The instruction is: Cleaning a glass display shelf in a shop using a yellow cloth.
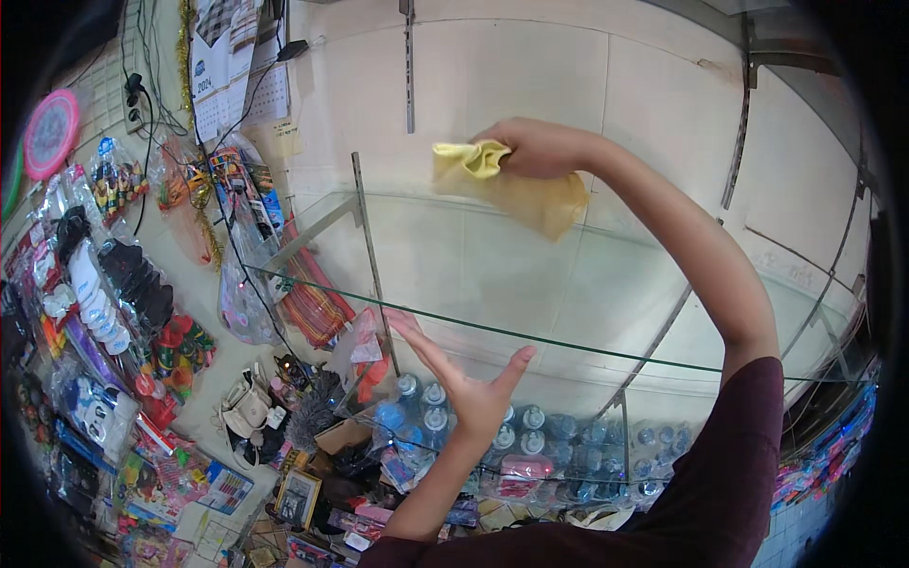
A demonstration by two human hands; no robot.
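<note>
My right hand (544, 149) is closed on a yellow cloth (478, 161), holding it over the glass shelf (653, 293) near the back wall. One end of the cloth bunches out beside my fingers, and the rest hangs down beneath the hand. Whether the cloth touches the glass I cannot tell. My left hand (473, 393) is open and empty, its thumb spread away from the outstretched fingers. Those fingertips come up near the front edge of the shelf, close to its left end; contact with the glass is unclear.
Slotted metal uprights (367, 237) and a bracket (322, 227) carry the shelf along the wall (530, 76). Several clear bottles (436, 417) stand below it. Bagged goods (114, 331) crowd the left side, with a dark cable (232, 227) running down among them.
</note>
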